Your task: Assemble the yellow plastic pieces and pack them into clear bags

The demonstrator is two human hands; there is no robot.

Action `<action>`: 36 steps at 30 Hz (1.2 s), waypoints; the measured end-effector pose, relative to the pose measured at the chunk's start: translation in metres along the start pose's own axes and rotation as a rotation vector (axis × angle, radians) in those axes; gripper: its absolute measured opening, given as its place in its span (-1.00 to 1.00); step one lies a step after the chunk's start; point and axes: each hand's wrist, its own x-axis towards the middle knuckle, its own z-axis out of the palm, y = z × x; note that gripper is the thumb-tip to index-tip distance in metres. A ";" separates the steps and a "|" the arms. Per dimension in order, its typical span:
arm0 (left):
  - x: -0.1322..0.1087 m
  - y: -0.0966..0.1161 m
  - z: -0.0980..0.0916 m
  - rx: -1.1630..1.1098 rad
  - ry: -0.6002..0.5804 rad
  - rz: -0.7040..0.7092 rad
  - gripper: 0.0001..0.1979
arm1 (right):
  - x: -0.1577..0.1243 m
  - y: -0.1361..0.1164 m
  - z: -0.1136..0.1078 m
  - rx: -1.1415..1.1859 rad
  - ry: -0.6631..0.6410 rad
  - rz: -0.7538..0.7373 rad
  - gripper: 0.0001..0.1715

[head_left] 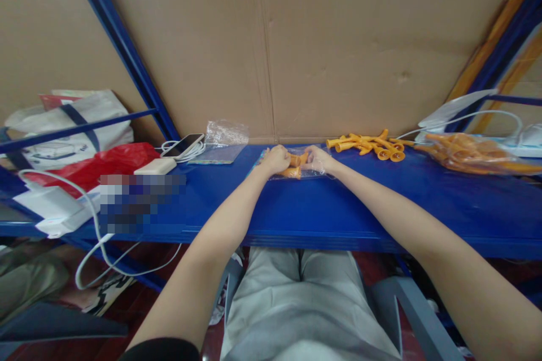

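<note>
On the blue shelf in front of me lies a clear plastic bag (pixel 311 171) with a few orange horn-shaped plastic pieces (pixel 292 172) in or on it. My left hand (pixel 276 160) is closed at the bag's left side, its fingers curled beside the pieces. From the other side my right hand (pixel 319 160) has its fingers bent round the clear film, close against the orange pieces. Exactly where the fingertips press is hidden. Right of my hands, a loose pile of orange branching pieces with flared ends (pixel 376 145) rests on the shelf.
A filled bag of orange pieces (pixel 470 153) lies at the right. Left are a flat clear bag (pixel 222 149), a phone (pixel 183 145) with coiled cable, a white box (pixel 155 166), a red bag (pixel 114 163) and white chargers (pixel 53 206). A cardboard wall (pixel 271 45) stands behind.
</note>
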 end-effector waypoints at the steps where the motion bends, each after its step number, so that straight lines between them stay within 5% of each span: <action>1: 0.000 0.002 0.001 0.009 0.003 0.019 -0.78 | 0.001 0.002 0.001 -0.045 0.014 -0.027 -0.52; 7: 0.006 0.001 0.016 -0.093 0.083 0.172 -0.82 | 0.003 0.009 0.003 -0.277 0.083 -0.202 -0.90; 15: 0.018 -0.010 0.032 -0.342 0.072 0.172 -0.78 | -0.006 -0.001 -0.004 -0.390 -0.071 -0.315 -0.81; 21: 0.023 -0.015 0.036 -0.397 0.060 0.234 -0.79 | -0.008 -0.001 -0.005 -0.462 -0.004 -0.214 -0.73; 29: 0.025 -0.020 0.040 -0.351 0.147 0.289 -0.88 | 0.007 0.015 0.000 -0.032 -0.049 -0.345 -0.78; 36: 0.023 -0.017 0.038 -0.317 0.190 0.260 -0.82 | 0.014 0.022 -0.001 0.130 -0.217 -0.450 -0.57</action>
